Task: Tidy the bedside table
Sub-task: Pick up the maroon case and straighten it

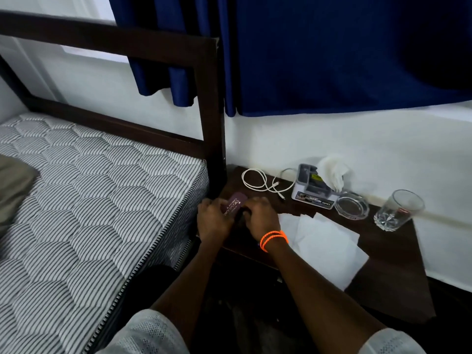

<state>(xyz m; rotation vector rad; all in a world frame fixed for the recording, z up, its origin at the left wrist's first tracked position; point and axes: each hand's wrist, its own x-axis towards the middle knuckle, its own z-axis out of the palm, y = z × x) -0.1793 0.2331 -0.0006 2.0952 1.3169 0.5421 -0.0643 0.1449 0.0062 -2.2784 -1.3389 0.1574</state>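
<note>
I'm seeing my left hand [213, 217] and right hand [261, 217] gripping a half-hidden purple case [233, 206] at the tabletop's [398, 284] left edge.

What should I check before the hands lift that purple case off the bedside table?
1. Both hands on the purple case: ok, left hand and right hand hold it.
2. Grip security: cannot tell, fingertips are hidden.
3. White cable free of the case: ok, it lies apart behind it.
4. Drinking glass away from the arms: ok, upright at the table's far right.
5. Paper sheets under the right wrist: not ok, they overhang the table edge and may slide.
</note>
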